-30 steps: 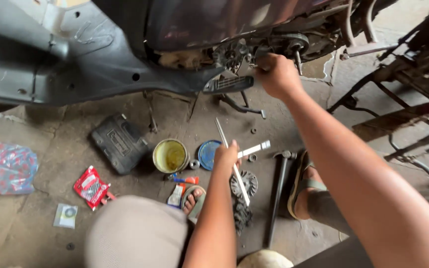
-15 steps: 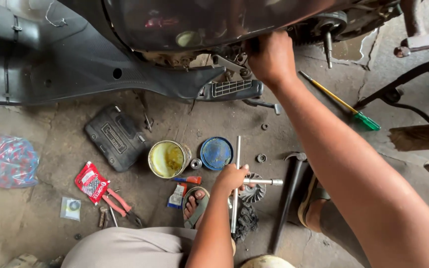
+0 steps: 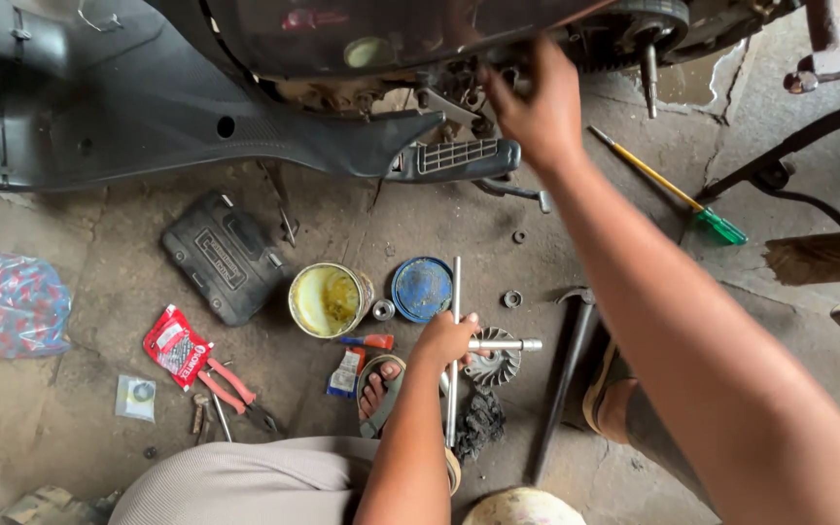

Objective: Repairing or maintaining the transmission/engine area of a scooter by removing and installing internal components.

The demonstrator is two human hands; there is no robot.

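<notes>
T-handle wrench [image 3: 455, 340]: on the floor beside the blue lid [image 3: 422, 289], left hand [image 3: 444, 338] fingers clenched round its crossbar. Right hand [image 3: 537, 107]: up at the scooter underside [image 3: 439, 87]; grip cannot be told.

Stained, cracked concrete floor [image 3: 80, 292] fills the scene under even daylight. A rusty metal frame [image 3: 828, 126] stands at the right edge.

An open tin [image 3: 328, 299] sits left of a round lid [image 3: 421, 289], with a small bearing [image 3: 383, 310] between them.
</notes>
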